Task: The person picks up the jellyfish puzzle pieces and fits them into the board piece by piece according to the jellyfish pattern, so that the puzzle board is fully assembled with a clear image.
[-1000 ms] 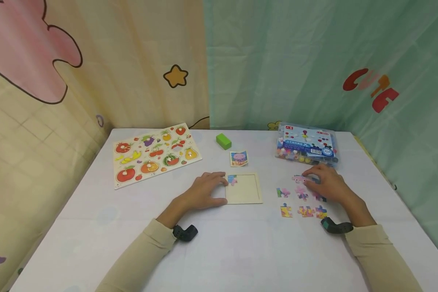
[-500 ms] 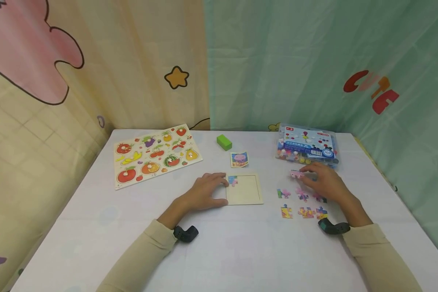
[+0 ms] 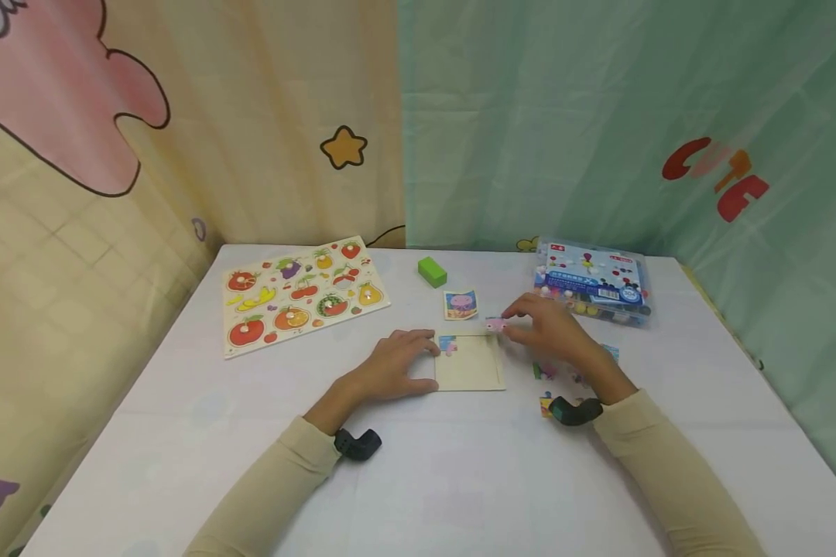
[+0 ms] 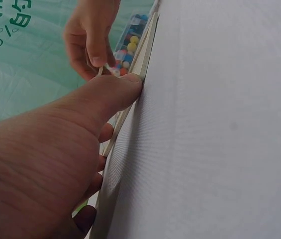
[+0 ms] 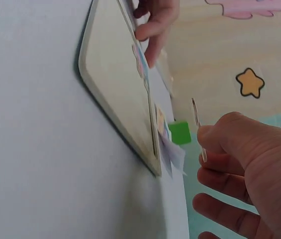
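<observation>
My right hand [image 3: 546, 329] pinches a pink jigsaw piece [image 3: 495, 325] between thumb and fingers. In the head view it overlaps the top right corner of a square wooden puzzle tray [image 3: 470, 367]; the right wrist view shows the piece edge-on [image 5: 195, 112], raised off the tray. My left hand [image 3: 390, 367] rests along the tray's left edge, thumb at the lower corner and fingertips at the upper one. One blue and pink piece [image 3: 447, 344] lies in the tray's top left corner. Several loose pieces [image 3: 546, 406] lie to the right, partly hidden under my right forearm.
Behind the tray lie a small picture card [image 3: 460, 305] and a green block [image 3: 432, 271]. A fruit knob puzzle board [image 3: 306, 294] is at the back left. At the back right is a clear plastic case [image 3: 592, 280] with colourful beads.
My right hand has picked up the pink piece from the loose pieces' top row and carried it left to the tray's top right corner. The left hand has stayed at the tray's edge.
</observation>
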`<state>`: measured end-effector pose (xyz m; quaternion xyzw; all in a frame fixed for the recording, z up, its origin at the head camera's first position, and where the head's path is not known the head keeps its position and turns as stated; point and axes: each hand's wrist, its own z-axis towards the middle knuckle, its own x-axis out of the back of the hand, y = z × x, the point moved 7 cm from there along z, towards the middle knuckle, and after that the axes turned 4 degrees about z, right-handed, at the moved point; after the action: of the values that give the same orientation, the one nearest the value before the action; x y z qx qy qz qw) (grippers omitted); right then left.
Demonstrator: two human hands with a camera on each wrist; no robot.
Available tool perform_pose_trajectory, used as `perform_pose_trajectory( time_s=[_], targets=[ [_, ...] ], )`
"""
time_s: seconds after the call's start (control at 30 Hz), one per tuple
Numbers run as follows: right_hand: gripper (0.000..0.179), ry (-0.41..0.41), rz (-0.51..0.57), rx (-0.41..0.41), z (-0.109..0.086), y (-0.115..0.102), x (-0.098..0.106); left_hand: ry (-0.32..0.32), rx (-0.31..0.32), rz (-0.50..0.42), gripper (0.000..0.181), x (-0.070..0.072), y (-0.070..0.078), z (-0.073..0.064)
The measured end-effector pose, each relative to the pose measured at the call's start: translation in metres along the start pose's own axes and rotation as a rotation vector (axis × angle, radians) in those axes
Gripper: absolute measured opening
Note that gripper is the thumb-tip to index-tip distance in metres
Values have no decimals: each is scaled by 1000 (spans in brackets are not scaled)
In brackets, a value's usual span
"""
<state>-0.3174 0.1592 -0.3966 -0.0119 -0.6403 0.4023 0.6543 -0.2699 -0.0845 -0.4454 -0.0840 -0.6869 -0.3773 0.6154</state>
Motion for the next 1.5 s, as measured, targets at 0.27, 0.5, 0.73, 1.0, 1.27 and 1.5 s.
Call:
perform_pose_trajectory(
  time_s=[0.27, 0.5, 0.73, 1.0, 1.27, 1.5],
  targets=[
    [24, -76, -21, 44, 20, -24, -35, 3, -4, 1, 48, 1, 1, 2],
    [22, -88, -39, 50, 19, -24, -48, 6, 2, -11, 49, -1, 1, 0],
    [25, -110, -72, 74, 20, -25, -52, 21, 6, 0, 49, -2, -1, -1],
    [28, -136, -35, 76, 19, -29, -55, 12, -3, -9, 48, -1, -1, -1],
    [23, -105, -39, 112, 20, -32, -55, 11, 4, -7, 49, 0, -2, 1],
    [25, -95, 5, 99, 19, -27, -55, 13, -5, -11, 49, 0, -2, 1]
  ],
)
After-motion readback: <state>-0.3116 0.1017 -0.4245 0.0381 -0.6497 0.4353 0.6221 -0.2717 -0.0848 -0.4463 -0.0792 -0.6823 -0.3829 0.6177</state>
